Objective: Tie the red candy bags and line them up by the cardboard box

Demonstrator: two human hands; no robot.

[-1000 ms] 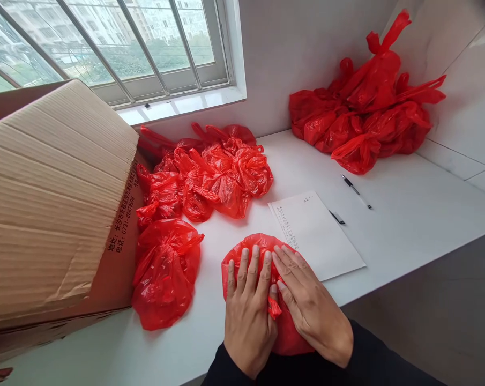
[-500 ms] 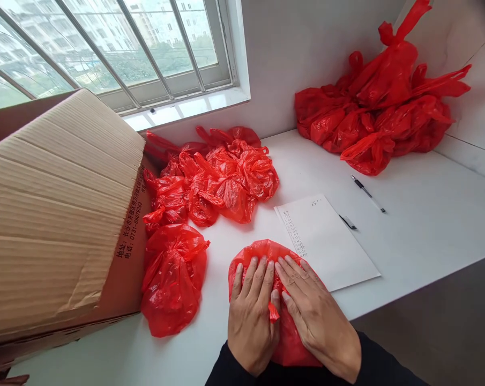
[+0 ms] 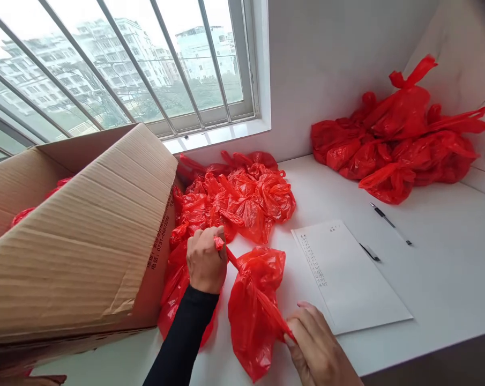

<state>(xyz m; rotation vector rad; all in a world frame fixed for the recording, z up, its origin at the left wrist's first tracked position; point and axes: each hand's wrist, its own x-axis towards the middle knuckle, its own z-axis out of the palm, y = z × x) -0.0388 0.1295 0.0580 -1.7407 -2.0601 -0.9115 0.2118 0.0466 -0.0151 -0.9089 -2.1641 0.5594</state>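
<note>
Hands [image 3: 205, 260] [image 3: 318, 351] pinch crinkly red bag [image 3: 252, 316].

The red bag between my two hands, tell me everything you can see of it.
The red bag is thin, glossy, crinkled plastic, filled and bulging, contents hidden. It rests on the white counter, just left of the sheet of paper. Its two handle strips are stretched apart: the left hand clenches one, farther up the counter; the right hand pinches the other near the front edge.

sheet [image 3: 355, 289] print: unreadable | box [image 3: 85, 241]: cut off left | right hand [image 3: 318, 354]: cropped
</note>
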